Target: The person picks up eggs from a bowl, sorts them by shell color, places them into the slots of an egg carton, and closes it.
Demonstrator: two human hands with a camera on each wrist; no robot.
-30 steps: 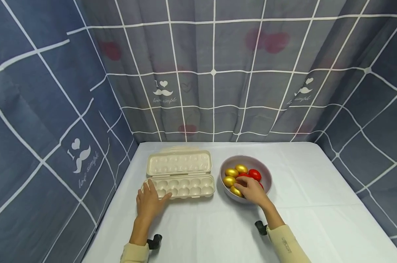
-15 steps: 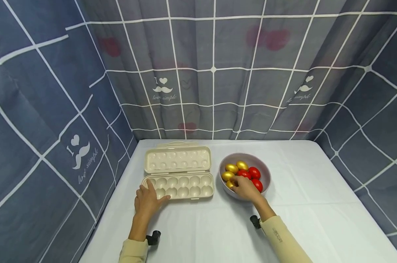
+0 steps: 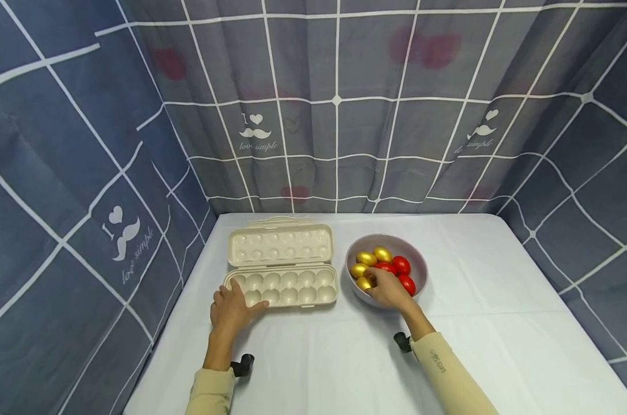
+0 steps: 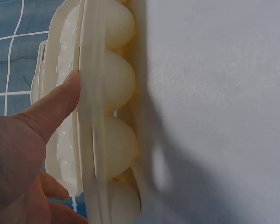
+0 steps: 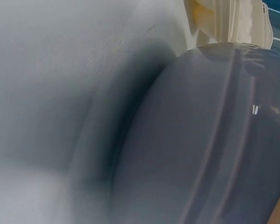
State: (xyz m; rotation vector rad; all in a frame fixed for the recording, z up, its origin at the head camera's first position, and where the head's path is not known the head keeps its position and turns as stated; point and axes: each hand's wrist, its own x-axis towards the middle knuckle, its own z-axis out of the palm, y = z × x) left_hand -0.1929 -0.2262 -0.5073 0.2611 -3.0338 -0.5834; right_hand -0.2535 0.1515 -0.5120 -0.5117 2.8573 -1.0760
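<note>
A beige egg carton [image 3: 289,287] lies unfolded on the white table, its cups bare of eggs and its lid [image 3: 280,245] laid back. My left hand [image 3: 232,311] rests on the carton's left end. The left wrist view shows its thumb [image 4: 60,100] stretched against the carton's front rim. My right hand [image 3: 388,290] reaches into a mauve bowl [image 3: 420,271], fingers bent beside the nearest gold egg [image 3: 363,283]. Whether they pinch it is hidden. Other gold eggs [image 3: 382,254] and red eggs [image 3: 401,265] lie around it. The right wrist view shows mostly the bowl's outer wall [image 5: 177,130].
A grey-blue checked curtain [image 3: 313,75] surrounds the table at the back and sides. The white tablecloth [image 3: 323,357] stretches in front of the carton and bowl. A black wrist camera [image 3: 402,342] sits by the right sleeve, another [image 3: 243,365] by the left.
My right hand has moved left and lower in the bowl, uncovering more red eggs. The front gold egg has shifted slightly left. My left hand stays on the carton; the head view has tilted down slightly.
</note>
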